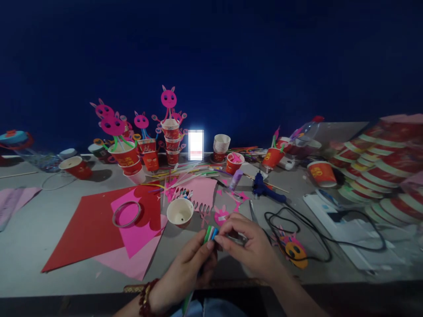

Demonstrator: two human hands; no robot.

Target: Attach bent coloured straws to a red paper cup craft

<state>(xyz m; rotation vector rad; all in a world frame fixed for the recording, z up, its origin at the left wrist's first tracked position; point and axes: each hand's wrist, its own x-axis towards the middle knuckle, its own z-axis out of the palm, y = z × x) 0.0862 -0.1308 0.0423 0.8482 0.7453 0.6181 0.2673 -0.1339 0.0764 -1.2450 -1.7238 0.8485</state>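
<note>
Low in the middle of the head view, my left hand (190,259) is closed around a small bundle of green, white and blue strips (210,233). The bundle's top end pokes out above the thumb, and a green length shows below the hand. My right hand (247,242) pinches at the blue part from the right, thumb and forefinger together. Just beyond the hands stand a white-lined paper cup (180,212) and a pink bunny-head cutout (221,215) lying flat. Whether the strips are straws or pipe cleaners cannot be made out.
Red and pink paper sheets (89,229) with a tape roll (126,214) lie left. Paper-cup figures (127,154) stand behind. A blue glue gun (267,189), its black cable (297,215), an orange cutout (295,255) and stacked cups (383,158) occupy the right.
</note>
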